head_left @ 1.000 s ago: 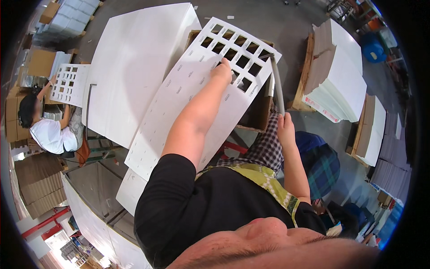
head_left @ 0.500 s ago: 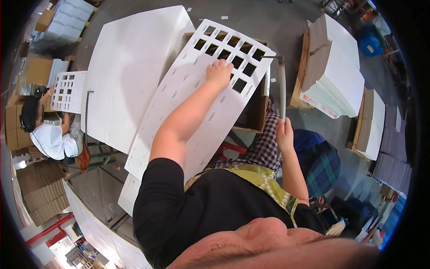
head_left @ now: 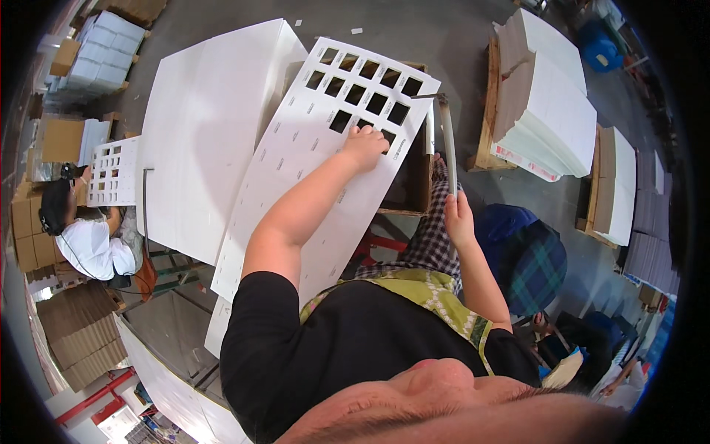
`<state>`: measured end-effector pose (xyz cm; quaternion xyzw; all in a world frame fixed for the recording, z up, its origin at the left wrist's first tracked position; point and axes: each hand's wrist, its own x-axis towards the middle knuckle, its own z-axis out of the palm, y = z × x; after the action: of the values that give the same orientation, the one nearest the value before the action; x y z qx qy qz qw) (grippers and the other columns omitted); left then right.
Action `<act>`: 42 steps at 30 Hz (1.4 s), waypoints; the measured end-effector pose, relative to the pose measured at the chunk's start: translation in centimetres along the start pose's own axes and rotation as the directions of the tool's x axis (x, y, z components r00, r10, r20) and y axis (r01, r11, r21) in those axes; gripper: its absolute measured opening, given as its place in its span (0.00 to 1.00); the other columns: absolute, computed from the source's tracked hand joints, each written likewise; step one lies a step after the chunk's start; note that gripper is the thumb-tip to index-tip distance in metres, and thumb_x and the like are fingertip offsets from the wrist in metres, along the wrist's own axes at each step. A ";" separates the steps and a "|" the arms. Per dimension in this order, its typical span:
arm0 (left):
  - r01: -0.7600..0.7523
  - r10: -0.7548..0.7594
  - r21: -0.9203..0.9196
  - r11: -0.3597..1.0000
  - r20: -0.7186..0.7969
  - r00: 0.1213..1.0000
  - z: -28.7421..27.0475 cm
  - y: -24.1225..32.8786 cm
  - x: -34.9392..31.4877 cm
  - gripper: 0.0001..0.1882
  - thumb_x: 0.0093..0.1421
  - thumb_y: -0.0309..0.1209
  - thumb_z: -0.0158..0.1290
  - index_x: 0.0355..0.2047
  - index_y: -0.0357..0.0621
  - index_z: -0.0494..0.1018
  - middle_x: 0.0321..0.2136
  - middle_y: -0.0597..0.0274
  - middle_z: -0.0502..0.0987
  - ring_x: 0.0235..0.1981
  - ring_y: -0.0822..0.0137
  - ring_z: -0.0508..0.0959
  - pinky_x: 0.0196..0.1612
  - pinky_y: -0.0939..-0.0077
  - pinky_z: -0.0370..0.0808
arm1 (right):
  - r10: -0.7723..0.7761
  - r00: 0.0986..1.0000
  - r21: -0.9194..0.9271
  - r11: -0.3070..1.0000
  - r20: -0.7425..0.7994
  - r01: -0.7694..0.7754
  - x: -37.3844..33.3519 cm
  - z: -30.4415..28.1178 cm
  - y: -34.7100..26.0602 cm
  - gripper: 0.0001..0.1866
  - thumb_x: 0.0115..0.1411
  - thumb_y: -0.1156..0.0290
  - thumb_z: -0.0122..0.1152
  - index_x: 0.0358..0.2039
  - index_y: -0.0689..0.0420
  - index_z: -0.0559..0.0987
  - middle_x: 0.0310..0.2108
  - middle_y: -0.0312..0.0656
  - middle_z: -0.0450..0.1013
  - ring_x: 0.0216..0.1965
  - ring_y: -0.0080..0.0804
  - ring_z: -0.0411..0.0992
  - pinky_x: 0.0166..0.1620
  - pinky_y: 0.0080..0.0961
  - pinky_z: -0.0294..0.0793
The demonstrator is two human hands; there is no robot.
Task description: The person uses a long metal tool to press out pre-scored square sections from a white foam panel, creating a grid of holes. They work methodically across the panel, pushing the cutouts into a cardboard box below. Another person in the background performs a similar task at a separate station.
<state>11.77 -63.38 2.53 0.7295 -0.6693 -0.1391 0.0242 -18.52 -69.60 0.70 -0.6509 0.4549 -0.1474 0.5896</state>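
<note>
Clock positions are taken from the centre of the view. The white board (head_left: 292, 163) is seen slanting from 12 down to 8 o'clock; part of its lower half is hidden by the left forearm and black sleeve (head_left: 270, 325). Dark square cut-outs (head_left: 354, 94) are grouped at its 12 o'clock end. The left hand (head_left: 365, 149), at 12 o'clock, is laid on the board with fingers curled at the lowest cut-outs; the fingertips are partly hidden, so whether anything is pinched cannot be told. At 3 o'clock, the grey bar (head_left: 447, 144) is enclosed by the right hand (head_left: 459, 220); the bar's lower end is obscured. The brown carton (head_left: 424, 189), at 2 o'clock, is partly covered by the board; its shadowed contents cannot be made out. At 9 o'clock, a co-worker (head_left: 96, 248) is seen small, hands hardly resolved.
</note>
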 end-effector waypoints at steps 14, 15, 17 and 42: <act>0.196 -0.234 -0.208 0.958 -0.179 0.956 0.5 0.6 5.6 0.15 0.52 0.31 0.50 0.42 0.48 0.71 0.37 0.58 0.77 0.43 0.55 0.73 0.45 0.50 0.64 | -0.013 0.999 0.099 0.995 -0.042 0.017 0.3 -0.4 -0.5 0.11 0.68 0.62 0.43 0.30 0.52 0.66 0.17 0.26 0.58 0.16 0.12 0.54 0.17 0.12 0.53; 0.219 -0.251 -0.200 0.955 -0.151 0.956 0.8 1.1 6.1 0.17 0.52 0.33 0.51 0.44 0.48 0.69 0.38 0.57 0.76 0.44 0.55 0.73 0.45 0.51 0.64 | 0.014 0.999 0.132 0.991 -0.030 -0.009 0.2 -0.5 -1.2 0.11 0.68 0.62 0.43 0.30 0.52 0.66 0.17 0.26 0.58 0.16 0.12 0.54 0.17 0.12 0.53; 0.257 -0.275 -0.156 0.954 -0.108 0.955 1.4 1.8 6.7 0.25 0.54 0.38 0.52 0.51 0.47 0.63 0.41 0.55 0.75 0.48 0.57 0.71 0.47 0.50 0.62 | -0.020 0.999 0.064 0.998 -0.044 0.022 0.4 -0.6 -0.5 0.11 0.68 0.61 0.43 0.30 0.52 0.66 0.17 0.26 0.58 0.15 0.12 0.53 0.16 0.12 0.52; 0.544 -0.522 -0.159 0.824 0.158 0.838 -2.0 4.9 8.3 0.36 0.44 0.47 0.62 0.51 0.41 0.66 0.48 0.59 0.73 0.60 0.61 0.61 0.58 0.55 0.55 | -0.073 0.993 0.131 0.988 -0.093 0.085 5.8 1.8 -3.3 0.07 0.64 0.65 0.50 0.32 0.52 0.65 0.16 0.29 0.60 0.10 0.16 0.55 0.12 0.16 0.54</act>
<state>8.08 -72.38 4.13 0.8727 -0.4219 -0.2449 0.0205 -12.72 -73.27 1.23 -0.6200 0.4433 -0.2297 0.6052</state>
